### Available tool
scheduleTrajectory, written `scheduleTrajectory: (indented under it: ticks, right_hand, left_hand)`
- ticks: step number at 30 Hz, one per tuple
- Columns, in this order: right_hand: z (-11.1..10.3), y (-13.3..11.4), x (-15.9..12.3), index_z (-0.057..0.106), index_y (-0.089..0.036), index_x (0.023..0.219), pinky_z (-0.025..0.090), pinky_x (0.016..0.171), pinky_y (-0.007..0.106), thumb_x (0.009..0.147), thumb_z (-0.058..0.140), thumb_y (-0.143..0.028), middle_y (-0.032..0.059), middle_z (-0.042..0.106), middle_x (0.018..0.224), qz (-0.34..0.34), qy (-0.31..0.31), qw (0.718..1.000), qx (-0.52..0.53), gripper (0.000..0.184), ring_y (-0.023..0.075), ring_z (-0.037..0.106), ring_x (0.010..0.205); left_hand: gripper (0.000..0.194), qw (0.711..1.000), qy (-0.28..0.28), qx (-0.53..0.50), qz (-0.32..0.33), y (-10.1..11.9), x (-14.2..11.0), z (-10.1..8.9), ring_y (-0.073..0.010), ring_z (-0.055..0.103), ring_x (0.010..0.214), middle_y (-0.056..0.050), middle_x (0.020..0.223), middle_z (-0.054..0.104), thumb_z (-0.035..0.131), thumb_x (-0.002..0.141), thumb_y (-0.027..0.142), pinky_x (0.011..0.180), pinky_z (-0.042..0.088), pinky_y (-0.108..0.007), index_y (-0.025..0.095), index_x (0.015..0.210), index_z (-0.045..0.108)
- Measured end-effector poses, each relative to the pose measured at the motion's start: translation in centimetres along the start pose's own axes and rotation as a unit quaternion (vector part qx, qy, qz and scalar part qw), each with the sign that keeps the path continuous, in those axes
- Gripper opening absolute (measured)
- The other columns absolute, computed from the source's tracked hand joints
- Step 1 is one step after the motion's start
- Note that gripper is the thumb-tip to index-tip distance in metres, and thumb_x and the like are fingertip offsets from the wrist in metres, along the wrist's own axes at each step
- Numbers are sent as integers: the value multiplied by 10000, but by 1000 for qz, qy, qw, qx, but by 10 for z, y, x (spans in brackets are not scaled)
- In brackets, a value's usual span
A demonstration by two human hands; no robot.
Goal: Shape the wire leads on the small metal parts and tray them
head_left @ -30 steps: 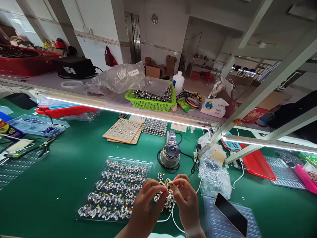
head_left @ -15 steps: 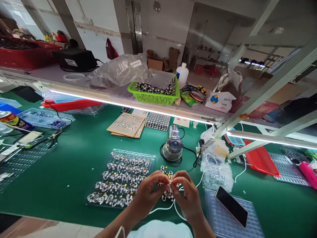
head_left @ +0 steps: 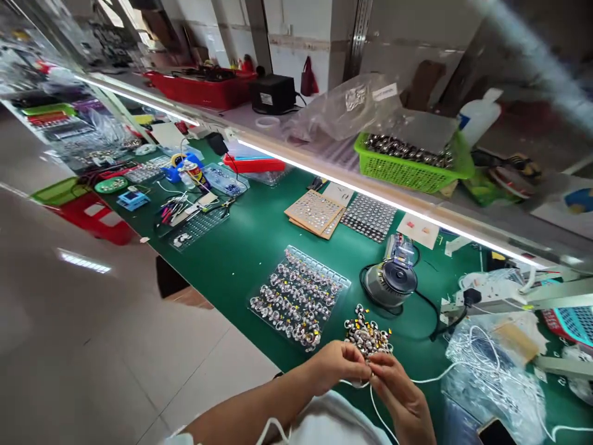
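My left hand (head_left: 340, 366) and my right hand (head_left: 397, 382) meet at the fingertips near the table's front edge. Both are closed in a pinch, and whatever sits between the fingers is too small and covered to make out. Just beyond them lies a loose pile of small shiny silvery pieces (head_left: 368, 334) with bits of yellow among them. To the left of the pile, a clear plastic tray (head_left: 340, 278) bears rows of silvery ring-like pieces, several with yellow tags. A white cord (head_left: 433, 375) runs beside my right hand.
A round grey device (head_left: 391, 284) with a black cable stands behind the pile. Farther back lie brown cards of small round pieces (head_left: 312, 212). Clear plastic bags (head_left: 493, 364) and a phone (head_left: 493, 432) are on the right. Overhead, a shelf holds a green basket (head_left: 407, 173).
The view has swung left, so the table and my hands appear farther right and more floor shows. My hands came together at the fingertips and stay pinched, now at the pile's near side.
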State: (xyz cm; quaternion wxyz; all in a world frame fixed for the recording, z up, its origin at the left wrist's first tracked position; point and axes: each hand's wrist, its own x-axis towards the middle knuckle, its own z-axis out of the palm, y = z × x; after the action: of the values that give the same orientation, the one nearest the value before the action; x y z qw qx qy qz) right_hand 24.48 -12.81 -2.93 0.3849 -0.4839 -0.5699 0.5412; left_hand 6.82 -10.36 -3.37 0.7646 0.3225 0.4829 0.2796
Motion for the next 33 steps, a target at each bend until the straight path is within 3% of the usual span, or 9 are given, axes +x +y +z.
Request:
scheduleTrajectory:
  ticks: [3,7,9,11,13,20,25,29,33]
  right_hand:
    - [8,19,8,747,-219,857,541,815,379,813,679,-429,105,735,925,90,-6,995,-37,225,282,682,895]
    - [-4,47,18,731,-191,815,547,747,388,767,674,-547,98,745,786,160,10,986,-35,364,288,698,767]
    - [-13,57,25,724,-179,804,555,752,401,714,695,-593,106,748,778,184,42,982,-20,425,300,708,761]
    - [-17,64,34,715,-168,793,566,737,402,668,708,-622,112,750,775,203,60,977,-11,471,303,717,741]
    - [-15,68,46,712,-158,792,572,706,386,666,701,-618,111,751,767,212,64,975,-17,477,294,724,716]
    - [5,75,85,704,-153,711,510,597,309,753,608,-423,87,731,675,194,113,969,-104,290,227,688,597]
    - [0,75,93,704,-188,658,456,573,290,747,585,-337,40,708,610,176,142,963,-146,210,199,635,549]
    - [-13,71,92,639,-222,501,448,636,291,690,636,-280,18,671,545,169,160,962,-143,198,220,635,651]
    - [-22,66,109,715,-210,705,474,688,298,696,697,-322,44,731,776,172,210,959,-84,114,240,640,813]
  left_hand:
    - [278,981,126,141,47,-17,6,-35,-168,612,673,-30,700,676,760,618,364,654,472,-280,141,755,665]
    - [173,935,262,235,50,-31,-2,-115,-204,622,849,-65,892,701,595,771,281,804,466,-316,164,875,669]
    - [178,906,311,285,38,-36,-7,-150,-220,620,885,-71,926,699,556,794,273,840,454,-333,173,883,674]
    - [161,887,319,332,25,-42,-8,-168,-224,625,864,-66,891,700,567,790,280,825,456,-328,179,839,683]
    - [147,876,302,375,22,-49,-4,-171,-217,626,863,-58,885,698,598,781,301,813,456,-307,186,802,687]
    - [138,829,248,501,5,-61,27,-150,-240,615,940,-76,880,691,633,772,309,805,419,-297,178,751,670]
    - [96,799,224,557,-37,-58,37,-153,-262,642,878,-97,869,706,634,752,269,719,415,-297,179,744,669]
    - [86,789,214,571,-70,-56,37,-151,-256,664,800,-86,807,709,603,758,225,677,417,-289,191,722,673]
    - [104,786,231,567,-80,-57,37,-145,-267,670,816,-105,848,708,582,750,196,675,423,-293,188,711,679]
